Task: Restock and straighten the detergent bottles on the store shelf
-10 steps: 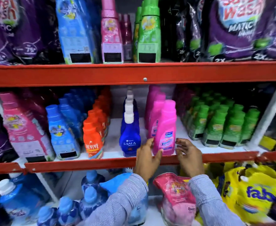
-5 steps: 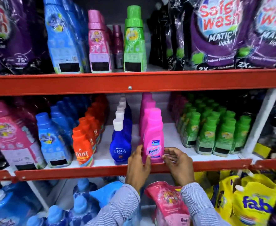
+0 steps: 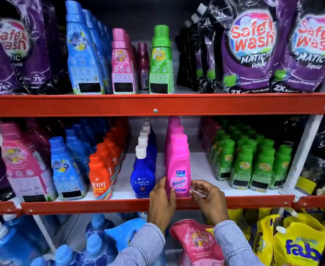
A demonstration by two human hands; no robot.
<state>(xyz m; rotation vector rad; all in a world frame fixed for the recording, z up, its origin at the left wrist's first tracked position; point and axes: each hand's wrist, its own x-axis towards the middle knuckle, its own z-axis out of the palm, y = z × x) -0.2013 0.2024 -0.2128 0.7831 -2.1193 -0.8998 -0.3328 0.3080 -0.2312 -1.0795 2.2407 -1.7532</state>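
While the front pink Vanish bottle [image 3: 178, 169] stands upright at the edge of the middle shelf [image 3: 119, 205], it is flanked by both hands. Its lower left side is touched by the flat, open fingers of the left hand [image 3: 162, 198]; the right hand [image 3: 205, 196] is held loosely curled just beside its base (contact cannot be told). A blue Ujala bottle [image 3: 142, 175] is seen just left.

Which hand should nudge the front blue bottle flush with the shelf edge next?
Left, probably. The left hand lies against the pink bottle on the side facing the blue bottle; the right hand would have to cross the pink bottle.
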